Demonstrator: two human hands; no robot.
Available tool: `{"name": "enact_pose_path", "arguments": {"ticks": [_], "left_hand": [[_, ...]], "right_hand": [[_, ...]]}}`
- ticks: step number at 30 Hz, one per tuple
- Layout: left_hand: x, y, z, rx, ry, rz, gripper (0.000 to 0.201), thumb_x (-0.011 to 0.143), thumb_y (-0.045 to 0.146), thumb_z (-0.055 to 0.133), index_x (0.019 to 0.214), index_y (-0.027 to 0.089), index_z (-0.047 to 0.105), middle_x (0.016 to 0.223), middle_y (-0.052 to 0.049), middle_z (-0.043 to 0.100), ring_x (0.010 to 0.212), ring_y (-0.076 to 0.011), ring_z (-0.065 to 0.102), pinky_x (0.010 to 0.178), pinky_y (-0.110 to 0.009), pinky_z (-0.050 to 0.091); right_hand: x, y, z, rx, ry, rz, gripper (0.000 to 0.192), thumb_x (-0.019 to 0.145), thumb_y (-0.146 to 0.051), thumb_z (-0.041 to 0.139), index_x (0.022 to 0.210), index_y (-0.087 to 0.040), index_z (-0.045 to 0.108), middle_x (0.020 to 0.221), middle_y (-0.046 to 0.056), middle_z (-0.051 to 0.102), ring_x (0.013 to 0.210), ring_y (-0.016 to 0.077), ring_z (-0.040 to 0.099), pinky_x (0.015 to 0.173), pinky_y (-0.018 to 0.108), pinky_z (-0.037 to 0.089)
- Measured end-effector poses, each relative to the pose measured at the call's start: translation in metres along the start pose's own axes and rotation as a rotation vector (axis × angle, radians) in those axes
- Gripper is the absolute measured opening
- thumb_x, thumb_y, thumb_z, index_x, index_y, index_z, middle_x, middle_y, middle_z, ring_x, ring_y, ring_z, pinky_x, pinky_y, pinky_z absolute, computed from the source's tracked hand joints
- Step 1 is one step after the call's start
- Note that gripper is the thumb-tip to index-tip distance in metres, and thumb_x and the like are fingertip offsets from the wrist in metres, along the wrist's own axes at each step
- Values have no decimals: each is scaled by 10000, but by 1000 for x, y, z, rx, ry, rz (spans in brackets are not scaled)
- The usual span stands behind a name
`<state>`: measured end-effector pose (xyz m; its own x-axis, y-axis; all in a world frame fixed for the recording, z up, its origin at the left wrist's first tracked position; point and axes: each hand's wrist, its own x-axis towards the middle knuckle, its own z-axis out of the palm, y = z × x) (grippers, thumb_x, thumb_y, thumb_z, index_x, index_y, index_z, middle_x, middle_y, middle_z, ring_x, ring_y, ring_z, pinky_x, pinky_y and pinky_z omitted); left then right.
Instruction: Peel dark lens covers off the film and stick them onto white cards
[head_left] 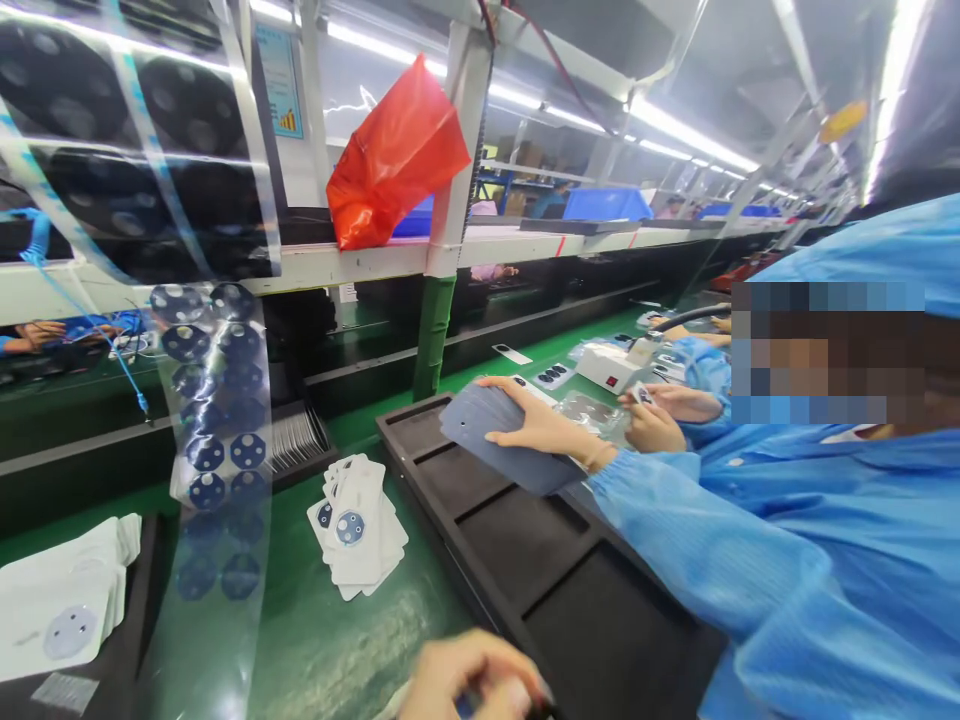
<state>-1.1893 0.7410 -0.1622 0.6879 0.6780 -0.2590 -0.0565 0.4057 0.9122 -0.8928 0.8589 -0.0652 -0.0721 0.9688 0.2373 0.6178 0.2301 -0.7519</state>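
Note:
My right hand [544, 425] reaches in from the right in a blue sleeve. It grips a stack of grey-blue phone back panels [499, 440], fingers along the far edge and thumb on the near face. The stack is tilted above a black compartment tray [517, 540]. At the bottom edge my left hand [476, 680] is curled and blurred. Something small and dark shows at its fingers; I cannot make out what it is. Left of the tray lies a loose pile of white panels [367, 540] with round dark camera discs.
Clear film with dark discs [221, 450] hangs at left, beside white panels [67, 590] in a black tray. A red plastic bag [401, 155] hangs from the shelf post. On the right, a co-worker [885, 500] holds a small part near a white box [607, 368].

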Motion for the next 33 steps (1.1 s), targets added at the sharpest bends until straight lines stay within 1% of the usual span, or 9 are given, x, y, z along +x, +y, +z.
{"name": "enact_pose_path", "arguments": {"ticks": [3, 5, 7, 12, 16, 21, 25, 28, 33], "left_hand": [[60, 54, -31, 283, 328, 454, 238, 909, 349, 632, 1115, 244, 687, 1245, -84, 670, 1185, -267, 603, 1067, -397, 444], [113, 85, -55, 429, 549, 656, 520, 852, 280, 662, 1346, 210, 513, 1449, -126, 522, 1342, -286, 490, 1139, -438, 367], [162, 106, -79, 488, 522, 669, 807, 741, 241, 760, 1453, 190, 382, 1574, -162, 363, 1461, -319, 335, 1199, -480, 266], [236, 111, -125, 592, 378, 628, 1107, 532, 218, 904, 1486, 195, 343, 1566, -196, 380, 1459, -364, 339, 1198, -542, 242], [259, 93, -138, 614, 386, 590, 980, 596, 225, 882, 1444, 200, 391, 1447, -173, 529, 1372, -337, 469, 1175, -538, 282], [270, 77, -144, 651, 515, 575, 772, 567, 222, 889, 1243, 244, 517, 1344, -90, 603, 1416, -357, 403, 1216, -599, 5], [271, 76, -145, 670, 555, 563, 687, 547, 266, 904, 1134, 234, 547, 1191, -84, 654, 1262, -347, 546, 1171, -551, 257], [267, 78, -139, 704, 613, 564, 618, 563, 269, 894, 1087, 241, 568, 1094, -57, 663, 1176, -330, 594, 1187, -534, 228], [261, 74, -129, 744, 733, 519, 533, 611, 305, 861, 1053, 245, 571, 1062, -65, 646, 1167, -351, 591, 1189, -564, 198]], "right_hand": [[44, -1, 14, -28, -74, -68, 763, 682, -263, 770, 1371, -257, 441, 1408, 81, 508, 1231, 316, 539, 1100, 468, 406], [69, 3, 25, -32, -124, -116, 766, 672, -255, 762, 1365, -228, 436, 1392, 96, 519, 1223, 307, 548, 1089, 452, 415], [89, 9, 33, -40, -164, -161, 770, 660, -246, 754, 1359, -208, 434, 1398, 112, 516, 1251, 306, 534, 1099, 448, 403], [128, 28, 40, -108, -279, -232, 780, 616, -156, 726, 1349, -216, 468, 1393, 106, 541, 1281, 300, 525, 1112, 451, 386], [146, 37, 49, -164, -397, -258, 805, 592, -137, 747, 1350, -251, 501, 1399, 78, 553, 1259, 307, 545, 1081, 454, 413], [153, 45, 62, -173, -523, -281, 821, 596, -108, 747, 1366, -268, 510, 1456, 70, 514, 1313, 302, 507, 1093, 436, 398], [157, 49, 64, -150, -577, -272, 1060, 599, -98, 763, 1527, -310, 296, 1533, 73, 426, 1373, 291, 447, 1105, 409, 384], [164, 51, 63, -157, -603, -225, 1174, 572, -94, 787, 1556, -311, 184, 1344, 63, 575, 1181, 273, 597, 969, 374, 490], [174, 51, 62, -209, -636, -158, 942, 550, -148, 818, 1384, -268, 399, 1069, 0, 642, 925, 218, 659, 756, 287, 531]]}}
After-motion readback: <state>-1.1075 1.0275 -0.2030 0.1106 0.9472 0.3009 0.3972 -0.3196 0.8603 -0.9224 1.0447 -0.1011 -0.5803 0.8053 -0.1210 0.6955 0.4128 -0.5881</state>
